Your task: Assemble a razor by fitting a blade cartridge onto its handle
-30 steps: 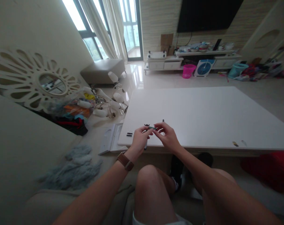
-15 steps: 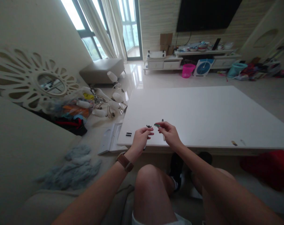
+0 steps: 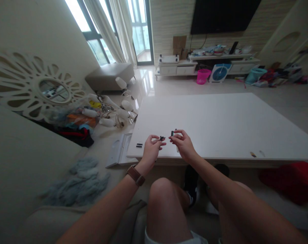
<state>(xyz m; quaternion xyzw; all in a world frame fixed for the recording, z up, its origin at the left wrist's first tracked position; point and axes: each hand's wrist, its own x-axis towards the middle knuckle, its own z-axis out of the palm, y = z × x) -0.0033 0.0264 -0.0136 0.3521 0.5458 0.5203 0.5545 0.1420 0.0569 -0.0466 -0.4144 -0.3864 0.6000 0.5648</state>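
Observation:
My left hand (image 3: 151, 149) hovers over the near edge of the white table (image 3: 220, 118), its fingers curled, thumb and forefinger pinching a small black part (image 3: 161, 138). A brown watch strap (image 3: 135, 175) sits on that wrist. My right hand (image 3: 183, 144) is just to the right, fingers pinched on a small dark block (image 3: 172, 133); a thin pen-like stick (image 3: 176, 147) shows beneath its fingers. The two hands are a few centimetres apart. Two small black pieces (image 3: 139, 145) lie on the table's near left corner.
A white tray (image 3: 117, 154) leans on the floor by the table's left corner. Lamp parts and bags (image 3: 98, 113) clutter the floor to the left, and a blue-grey rug (image 3: 80, 181) lies nearer. A red bag (image 3: 291, 179) sits at right. Tiny scraps (image 3: 255, 154) lie on the table's right edge.
My hands have drawn apart. The greenish piece held between both hands a second ago is now only in the right hand, which has turned it upright.

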